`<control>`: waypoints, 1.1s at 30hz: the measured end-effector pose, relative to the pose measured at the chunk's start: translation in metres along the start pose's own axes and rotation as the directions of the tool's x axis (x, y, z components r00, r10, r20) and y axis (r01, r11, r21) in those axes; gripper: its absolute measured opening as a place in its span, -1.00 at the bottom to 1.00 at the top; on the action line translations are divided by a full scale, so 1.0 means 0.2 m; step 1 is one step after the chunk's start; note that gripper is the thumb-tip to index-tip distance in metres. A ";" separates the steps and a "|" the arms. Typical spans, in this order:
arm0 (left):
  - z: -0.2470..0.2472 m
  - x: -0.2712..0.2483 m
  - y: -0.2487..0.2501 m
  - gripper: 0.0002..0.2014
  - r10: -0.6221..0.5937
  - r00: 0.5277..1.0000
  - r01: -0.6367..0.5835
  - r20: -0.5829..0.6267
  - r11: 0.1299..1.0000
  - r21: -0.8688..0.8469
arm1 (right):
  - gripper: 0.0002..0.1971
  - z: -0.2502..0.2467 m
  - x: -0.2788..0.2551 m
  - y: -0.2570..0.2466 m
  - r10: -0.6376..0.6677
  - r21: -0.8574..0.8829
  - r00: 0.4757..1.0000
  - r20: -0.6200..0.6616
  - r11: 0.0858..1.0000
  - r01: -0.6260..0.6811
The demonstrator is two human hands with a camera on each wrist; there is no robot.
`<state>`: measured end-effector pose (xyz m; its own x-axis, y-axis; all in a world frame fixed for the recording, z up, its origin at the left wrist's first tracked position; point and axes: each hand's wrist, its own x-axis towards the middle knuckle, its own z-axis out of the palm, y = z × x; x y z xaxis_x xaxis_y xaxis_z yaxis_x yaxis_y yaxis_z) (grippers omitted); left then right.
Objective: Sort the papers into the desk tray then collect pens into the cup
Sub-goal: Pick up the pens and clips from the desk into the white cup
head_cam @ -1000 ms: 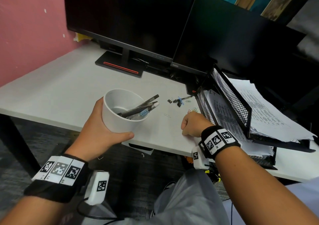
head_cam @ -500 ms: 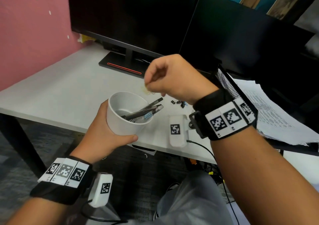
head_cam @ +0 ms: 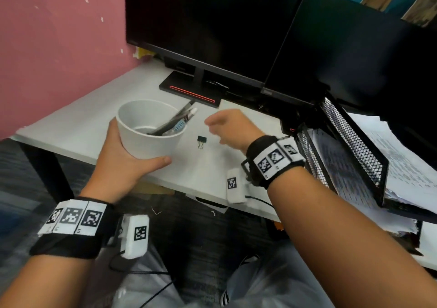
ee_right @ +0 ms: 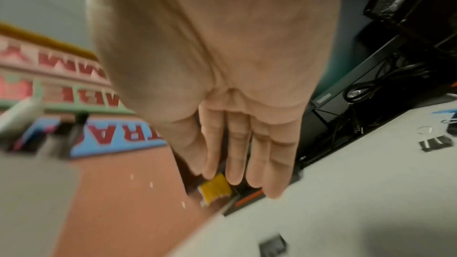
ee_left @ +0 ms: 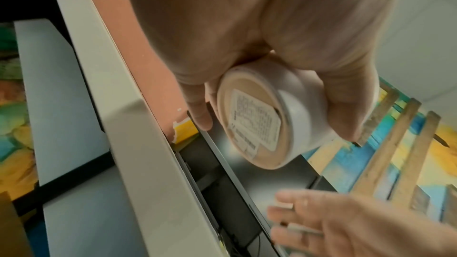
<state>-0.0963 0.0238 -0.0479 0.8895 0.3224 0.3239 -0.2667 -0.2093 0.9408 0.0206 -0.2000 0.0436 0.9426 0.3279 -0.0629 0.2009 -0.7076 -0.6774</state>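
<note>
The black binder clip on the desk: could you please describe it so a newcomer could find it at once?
Start at the white desk below the two monitors. Between the white cup that the left hand holds and the right hand lies the binder clip, small, black, with wire handles, alone on the bare surface.

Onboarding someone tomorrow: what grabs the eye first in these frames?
First, the white cup with pens leaning out, in the left hand's grip just off the desk's front edge. Next, the right hand, open and empty, over a black binder clip lying on the desk. At the right, the black mesh tray stacked with papers.
</note>
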 end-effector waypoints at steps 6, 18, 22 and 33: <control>-0.08 0.01 0.00 0.15 -0.020 0.997 0.019 -0.077 1.000 -0.014 | -0.42 0.23 0.12 0.03 0.088 -0.489 0.958 0.272 0.870 0.059; 0.00 -0.02 -0.02 0.12 -0.028 1.000 0.028 0.007 1.000 0.003 | -0.73 0.11 0.05 0.19 0.206 -0.314 0.974 0.091 0.934 -0.168; 0.06 -0.04 -0.01 0.13 -0.024 0.999 0.025 0.048 0.999 -0.028 | -0.82 -0.08 0.03 0.35 0.312 -0.111 0.949 -0.034 0.943 -0.314; 0.15 -0.06 0.02 0.09 0.003 0.991 0.002 0.131 0.999 -0.036 | -0.62 -0.28 0.28 0.65 0.336 -0.602 0.916 -0.221 0.691 -0.399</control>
<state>-0.0974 -0.0080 -0.0516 0.9296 0.1984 0.3107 -0.2783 -0.1749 0.9444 0.1139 -0.3087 -0.0072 0.9895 -0.0754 -0.1235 -0.0762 -0.9971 -0.0019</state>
